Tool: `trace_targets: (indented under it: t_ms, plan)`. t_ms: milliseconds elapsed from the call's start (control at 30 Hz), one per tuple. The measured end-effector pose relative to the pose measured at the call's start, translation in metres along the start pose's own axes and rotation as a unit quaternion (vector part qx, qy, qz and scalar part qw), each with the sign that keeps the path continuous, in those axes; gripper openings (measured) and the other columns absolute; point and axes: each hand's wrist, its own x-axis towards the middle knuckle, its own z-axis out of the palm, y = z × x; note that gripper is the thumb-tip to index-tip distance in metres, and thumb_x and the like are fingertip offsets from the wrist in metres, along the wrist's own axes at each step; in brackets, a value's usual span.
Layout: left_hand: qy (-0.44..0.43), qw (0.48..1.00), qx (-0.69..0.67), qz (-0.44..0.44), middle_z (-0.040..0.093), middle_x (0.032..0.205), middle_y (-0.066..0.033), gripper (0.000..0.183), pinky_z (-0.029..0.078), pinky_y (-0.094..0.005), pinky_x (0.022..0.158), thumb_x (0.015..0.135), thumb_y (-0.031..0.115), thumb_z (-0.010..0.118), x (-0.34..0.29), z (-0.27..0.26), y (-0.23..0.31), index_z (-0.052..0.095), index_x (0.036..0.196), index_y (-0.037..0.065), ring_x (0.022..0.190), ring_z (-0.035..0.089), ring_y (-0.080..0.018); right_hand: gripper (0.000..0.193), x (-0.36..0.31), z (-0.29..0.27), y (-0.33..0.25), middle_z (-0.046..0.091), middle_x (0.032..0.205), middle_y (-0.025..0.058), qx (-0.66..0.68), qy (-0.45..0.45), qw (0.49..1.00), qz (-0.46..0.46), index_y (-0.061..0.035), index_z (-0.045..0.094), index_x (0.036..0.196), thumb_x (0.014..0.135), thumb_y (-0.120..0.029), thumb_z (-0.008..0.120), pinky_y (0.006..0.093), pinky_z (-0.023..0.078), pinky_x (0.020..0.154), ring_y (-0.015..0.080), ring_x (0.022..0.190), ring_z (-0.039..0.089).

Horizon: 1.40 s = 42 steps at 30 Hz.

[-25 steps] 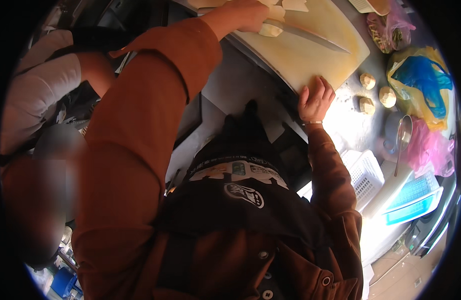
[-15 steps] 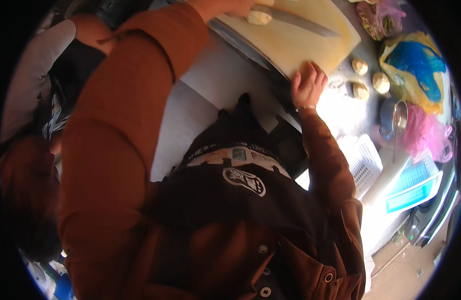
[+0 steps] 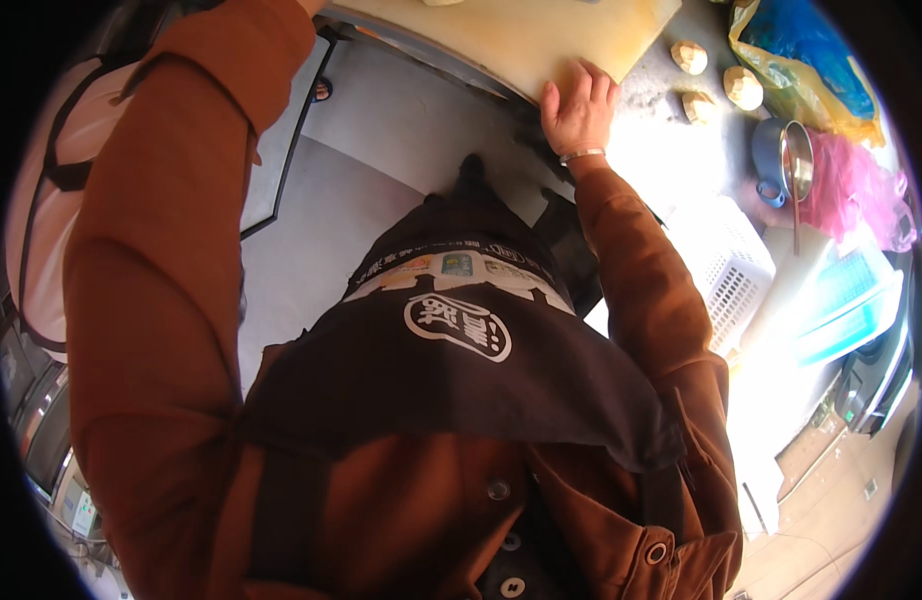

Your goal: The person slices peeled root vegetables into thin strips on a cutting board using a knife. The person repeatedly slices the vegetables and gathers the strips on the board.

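Note:
My right hand [image 3: 581, 108] rests on the near right edge of a pale cutting board [image 3: 501, 40], its fingers laid flat and the thumb apart. It holds nothing that I can see. My left forearm, in a brown sleeve [image 3: 226, 50], reaches up past the top edge of the head view. Only a bit of wrist shows there, and the left hand itself is cut off. A sliver of a pale piece of food [image 3: 443, 3] shows at the top of the board. To the right of the board lie peeled, pale yellow root vegetables [image 3: 743, 88] with faceted sides.
Along the right stand a yellow and blue plastic bag [image 3: 811, 60], a blue-grey metal mug [image 3: 781, 160] with a stick-like utensil, and a pink bag [image 3: 851, 185]. Nearer are a white slotted basket [image 3: 736, 285] and a light-blue tray [image 3: 851, 310]. A pinkish bag-like item [image 3: 61, 240] is at far left.
The view has shifted, so the board and counter sit higher. My left hand, the knife and most of the food on the board have left the picture. My right hand stays on the board.

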Motion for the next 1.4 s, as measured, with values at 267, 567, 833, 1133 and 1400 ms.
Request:
trace_targets:
  t_ms: [267, 567, 833, 1133, 1400]
  plan:
    - [0.007, 1.000, 0.015, -0.025, 0.067, 0.088, -0.0262, 0.028, 0.052, -0.0458, 0.074, 0.072, 0.018, 0.064, 0.005, -0.003, -0.002, 0.070, 0.091, -0.002, 0.083, 0.067, -0.0392, 0.043, 0.005, -0.002, -0.001, 0.052, 0.121, 0.0169, 0.006, -0.007, 1.000, 0.012, -0.0030, 0.054, 0.121, 0.085, -0.026, 0.062, 0.0467, 0.039, 0.097, 0.0383, 0.111, 0.046]
    - [-0.050, 0.997, -0.016, -0.048, 0.069, 0.093, -0.0219, 0.027, 0.052, -0.0456, 0.075, 0.074, 0.015, 0.061, 0.006, -0.006, 0.004, 0.071, 0.096, 0.002, 0.087, 0.068, -0.0352, 0.046, 0.007, -0.005, -0.002, 0.051, 0.122, 0.0195, 0.023, -0.032, 0.999, 0.011, 0.0009, 0.052, 0.121, 0.082, -0.022, 0.063, 0.0492, 0.038, 0.100, 0.0415, 0.113, 0.045]
    - [-0.069, 0.994, -0.033, -0.083, 0.068, 0.098, -0.0216, 0.027, 0.051, -0.0446, 0.078, 0.076, 0.010, 0.055, -0.001, -0.041, 0.024, 0.069, 0.097, 0.001, 0.093, 0.065, -0.0383, 0.047, 0.016, -0.014, -0.006, 0.050, 0.124, 0.0214, 0.047, -0.030, 0.998, 0.037, 0.0034, 0.051, 0.122, 0.082, -0.019, 0.062, 0.0489, 0.037, 0.102, 0.0420, 0.116, 0.044]
    - [-0.016, 0.995, -0.037, -0.087, 0.069, 0.095, -0.0189, 0.023, 0.052, -0.0445, 0.074, 0.075, 0.008, 0.056, -0.021, -0.027, 0.026, 0.070, 0.092, 0.000, 0.089, 0.066, -0.0366, 0.044, 0.007, -0.005, -0.007, 0.050, 0.124, 0.0193, 0.040, -0.015, 0.999, 0.017, 0.0020, 0.051, 0.122, 0.085, -0.020, 0.061, 0.0483, 0.037, 0.102, 0.0397, 0.117, 0.045]
    - [0.004, 0.996, -0.065, -0.056, 0.070, 0.086, -0.0172, 0.020, 0.054, -0.0451, 0.069, 0.070, 0.009, 0.062, -0.011, -0.012, 0.015, 0.072, 0.086, 0.004, 0.081, 0.068, -0.0350, 0.041, -0.025, 0.005, -0.107, 0.055, 0.112, 0.0181, 0.177, -0.051, 0.979, -0.087, -0.0029, 0.059, 0.110, 0.070, -0.001, 0.064, 0.0488, 0.042, 0.087, 0.0393, 0.105, 0.052]
